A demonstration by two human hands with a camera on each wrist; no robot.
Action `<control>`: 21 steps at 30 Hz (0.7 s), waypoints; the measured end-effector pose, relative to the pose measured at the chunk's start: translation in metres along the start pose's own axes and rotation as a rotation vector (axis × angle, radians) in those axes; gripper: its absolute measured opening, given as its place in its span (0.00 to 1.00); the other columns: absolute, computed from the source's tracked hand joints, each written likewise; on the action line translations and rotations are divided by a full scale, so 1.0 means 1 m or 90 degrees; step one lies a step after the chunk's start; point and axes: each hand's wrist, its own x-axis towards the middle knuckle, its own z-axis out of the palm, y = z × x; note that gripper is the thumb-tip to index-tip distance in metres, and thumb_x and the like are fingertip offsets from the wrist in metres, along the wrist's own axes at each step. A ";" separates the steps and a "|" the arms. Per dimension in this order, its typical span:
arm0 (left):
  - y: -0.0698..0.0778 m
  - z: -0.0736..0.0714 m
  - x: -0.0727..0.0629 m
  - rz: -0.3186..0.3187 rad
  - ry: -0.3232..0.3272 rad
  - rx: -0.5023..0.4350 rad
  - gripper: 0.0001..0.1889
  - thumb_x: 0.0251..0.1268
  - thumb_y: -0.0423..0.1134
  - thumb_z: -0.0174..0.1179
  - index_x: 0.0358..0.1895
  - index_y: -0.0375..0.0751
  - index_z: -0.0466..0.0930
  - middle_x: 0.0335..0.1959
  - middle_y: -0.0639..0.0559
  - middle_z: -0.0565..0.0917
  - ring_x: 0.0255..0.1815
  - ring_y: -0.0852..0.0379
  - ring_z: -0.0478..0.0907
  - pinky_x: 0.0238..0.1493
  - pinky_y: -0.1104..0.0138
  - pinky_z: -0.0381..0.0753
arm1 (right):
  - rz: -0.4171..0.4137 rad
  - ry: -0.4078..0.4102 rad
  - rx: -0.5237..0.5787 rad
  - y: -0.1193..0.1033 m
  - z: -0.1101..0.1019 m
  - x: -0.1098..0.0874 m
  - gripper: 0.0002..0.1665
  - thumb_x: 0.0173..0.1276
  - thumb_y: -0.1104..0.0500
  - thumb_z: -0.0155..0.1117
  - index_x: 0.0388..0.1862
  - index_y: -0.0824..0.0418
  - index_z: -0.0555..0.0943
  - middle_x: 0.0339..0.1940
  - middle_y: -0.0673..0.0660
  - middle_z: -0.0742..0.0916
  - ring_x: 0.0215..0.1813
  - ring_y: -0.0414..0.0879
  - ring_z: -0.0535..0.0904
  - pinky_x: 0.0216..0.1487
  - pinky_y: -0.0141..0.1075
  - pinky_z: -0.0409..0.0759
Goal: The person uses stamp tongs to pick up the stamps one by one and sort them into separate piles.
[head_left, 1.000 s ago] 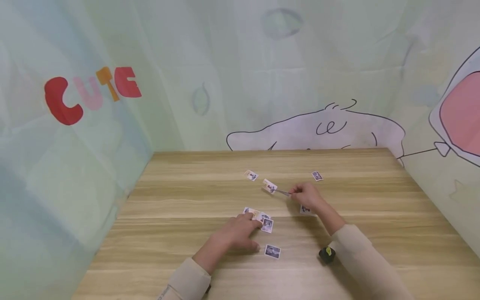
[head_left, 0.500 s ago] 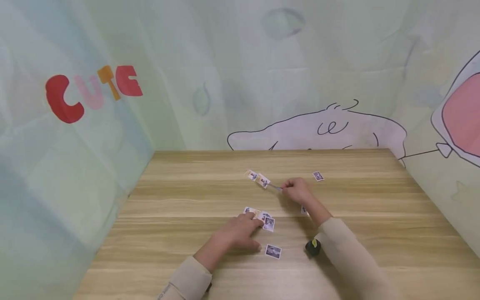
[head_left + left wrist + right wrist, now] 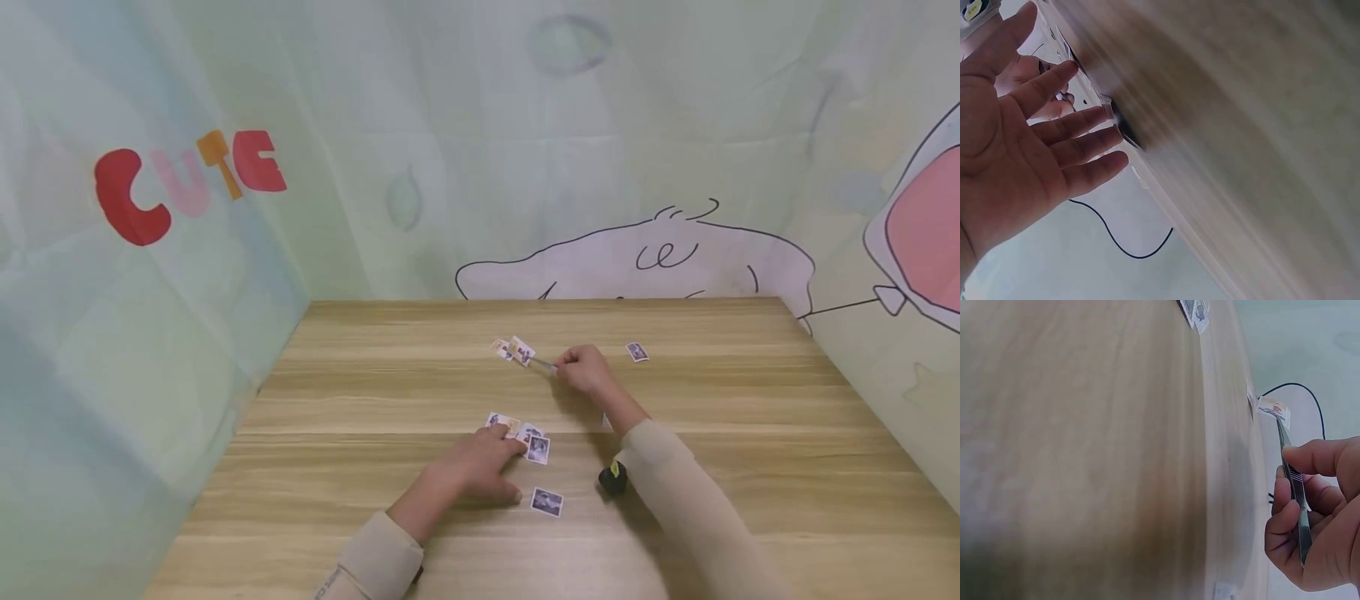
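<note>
Toward twelve o'clock on a wood-grain table point(image 3: 360, 375), the right hand point(image 3: 587, 371) pinches metal tweezers point(image 3: 1297, 482) between thumb and fingers, and the tweezer tips are clamped on the end of a small picture card point(image 3: 521, 348), raised off the tabletop. At nine o'clock from it lies a second card point(image 3: 500, 350), partly overlapped in the head view; whether the two touch cannot be told. A darker card point(image 3: 637, 352) lies at two o'clock from the right hand. Nearer the person, at seven o'clock from the raised card, the left hand point(image 3: 480, 467) has its fingers straight and apart, fingertips touching a cluster of cards point(image 3: 498, 421). A dark card point(image 3: 538, 450) sits at the cluster's four o'clock side. Another picture point(image 3: 547, 502) lies near the left thumb, at three o'clock. Colourful letters point(image 3: 112, 196) spell "CUTE" on the wall, at ten o'clock.
</note>
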 end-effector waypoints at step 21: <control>0.002 0.001 0.001 -0.013 -0.006 -0.010 0.36 0.45 0.54 0.68 0.62 0.48 0.72 0.66 0.39 0.64 0.65 0.43 0.60 0.63 0.53 0.60 | -0.009 0.015 -0.028 -0.010 0.019 0.014 0.07 0.50 0.70 0.62 0.31 0.68 0.82 0.31 0.58 0.82 0.33 0.49 0.74 0.32 0.34 0.73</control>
